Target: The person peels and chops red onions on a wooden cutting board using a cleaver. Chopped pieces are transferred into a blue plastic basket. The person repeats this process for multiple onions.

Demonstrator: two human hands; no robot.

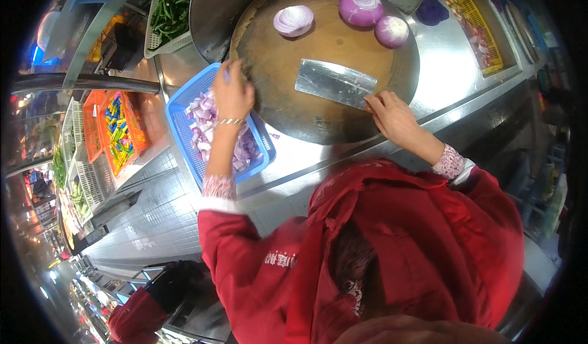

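My right hand [391,116] holds the handle end of a cleaver [336,81], whose broad blade lies low over a round wooden chopping block [285,96]. My left hand [234,89], slightly blurred, is above the upper end of a blue plastic basket [183,137] at the block's left edge; its fingers are apart and nothing shows in them. Chopped red onion pieces [204,114] fill much of the basket. At the far side of the block are a cut, peeled onion half [293,21], a large purple onion [360,7] and a smaller one [392,32].
A dark purple item [432,10] rests on the steel counter [445,87] right of the block. Beyond it is a yellow basket [487,36]. A white basket of green peppers [170,13] stands at upper left, orange baskets [138,128] farther left. Another person's red sleeve [138,316] shows at lower left.
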